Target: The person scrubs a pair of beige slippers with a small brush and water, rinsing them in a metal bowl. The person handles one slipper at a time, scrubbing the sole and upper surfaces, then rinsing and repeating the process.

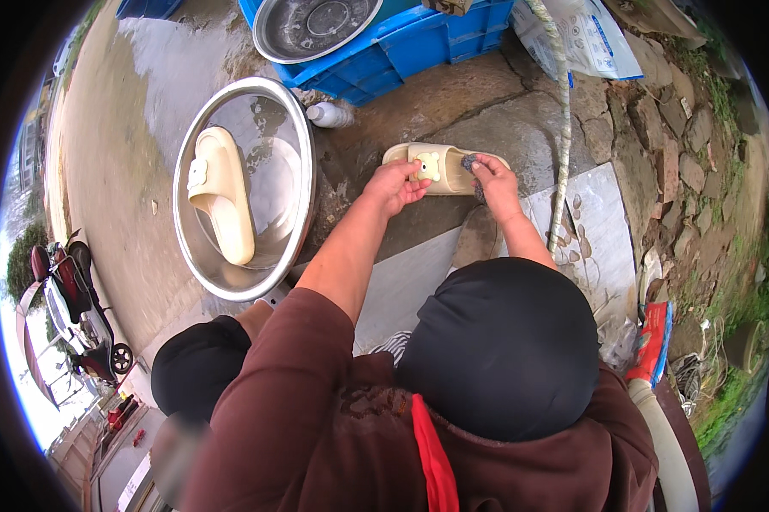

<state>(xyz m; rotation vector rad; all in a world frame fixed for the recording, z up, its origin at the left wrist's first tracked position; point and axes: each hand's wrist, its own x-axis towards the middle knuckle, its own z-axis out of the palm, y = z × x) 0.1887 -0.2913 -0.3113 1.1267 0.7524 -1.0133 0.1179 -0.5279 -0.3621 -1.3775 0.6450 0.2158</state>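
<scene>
My left hand (397, 185) grips a beige slide sandal (456, 173) at its strap, beside a pale bear-shaped ornament (429, 166). Pinched in my right hand (497, 185) is a dark scouring pad (469, 162), held against the inside of the sandal's footbed. Whether the sandal rests on the wet ground or is lifted slightly cannot be told. To the left, a matching sandal (224, 185) lies in a large metal basin (309, 173) with what looks like shallow water. A white bottle (330, 116) lies between that basin and a blue plastic crate (416, 51).
On the crate sits a smaller metal basin (323, 25). A pale hose (561, 121) runs down past my right hand, near a printed plastic bag (592, 41). Stone slabs (602, 211) and rubble line the right. Far left stands a covered scooter (80, 307).
</scene>
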